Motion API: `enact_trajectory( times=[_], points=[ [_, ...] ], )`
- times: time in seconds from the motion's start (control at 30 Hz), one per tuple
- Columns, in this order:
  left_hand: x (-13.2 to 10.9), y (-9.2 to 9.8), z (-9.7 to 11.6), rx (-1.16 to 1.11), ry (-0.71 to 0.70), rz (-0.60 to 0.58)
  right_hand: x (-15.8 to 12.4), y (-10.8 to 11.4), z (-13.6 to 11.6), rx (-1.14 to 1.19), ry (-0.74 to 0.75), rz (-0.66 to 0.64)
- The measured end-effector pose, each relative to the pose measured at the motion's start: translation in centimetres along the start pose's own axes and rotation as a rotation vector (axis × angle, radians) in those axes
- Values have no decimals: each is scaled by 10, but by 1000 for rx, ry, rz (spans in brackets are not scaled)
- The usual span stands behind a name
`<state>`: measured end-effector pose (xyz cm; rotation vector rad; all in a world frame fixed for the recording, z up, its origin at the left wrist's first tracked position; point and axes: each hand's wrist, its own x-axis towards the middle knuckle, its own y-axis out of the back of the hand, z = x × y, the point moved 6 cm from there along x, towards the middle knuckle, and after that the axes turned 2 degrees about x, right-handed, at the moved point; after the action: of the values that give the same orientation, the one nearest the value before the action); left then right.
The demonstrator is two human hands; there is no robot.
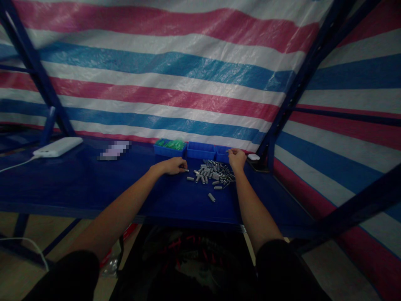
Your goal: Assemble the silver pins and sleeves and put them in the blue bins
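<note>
Head cam view, biggest stuff first: striped sheeting [188,54] hangs behind a blue worktop [175,200]. Three blue bins sit in a row along the far side: the left bin [169,154] full of green bits, then the middle bin [200,156] and the right bin [220,156]. My guess is they're lined up there so both hands can reach them without the near space getting crowded. Metal pile [216,172] is loose on the worktop just in front of the bins, between the hands, probably so either one can pick from it.

Left hand [177,166] is pinched at the fingertips on a small metal piece [187,170], seemingly by one end so the rest sticks out; its long axis runs roughly sideways, toward the pile. Right hand [237,159] has its fingers drawn together over the right bin; can't tell if anything's in them.

Nearest loose cylinder [211,197] lies flat, slanting from far left to near right. Thin pins on the pile's right side point every which way.
</note>
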<state>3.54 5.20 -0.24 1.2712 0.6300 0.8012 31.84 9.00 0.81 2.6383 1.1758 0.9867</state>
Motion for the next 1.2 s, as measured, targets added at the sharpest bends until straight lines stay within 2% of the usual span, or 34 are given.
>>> enact_trajectory(
  times=[0.23, 0.4, 0.53, 0.67, 0.8, 1.0, 1.1, 1.2],
  points=[
    [6, -3, 9, -30, -52, 55, -6, -5, -11, -72, 48, -15],
    [7, -4, 16, -38, -87, 94, -20, -27, -35, -66, 273, -125],
    [11, -5, 14, -10, -68, 134, -32, -34, -50, -94, 435, -104],
    [14, -9, 17, -5, -99, 150, -41, -35, -59, -173, 526, -74],
    [14, -10, 25, -18, -125, 153, -46, -40, -62, -226, 567, -133],
    [12, -8, 25, -15, -57, 182, -46, -45, -59, -272, 495, -194],
    [12, -3, 19, -74, 10, 247, -55, -44, -72, -242, 534, -180],
    [12, 4, 12, -220, 81, 335, -74, -47, -95, -134, 627, -317]
  ],
)
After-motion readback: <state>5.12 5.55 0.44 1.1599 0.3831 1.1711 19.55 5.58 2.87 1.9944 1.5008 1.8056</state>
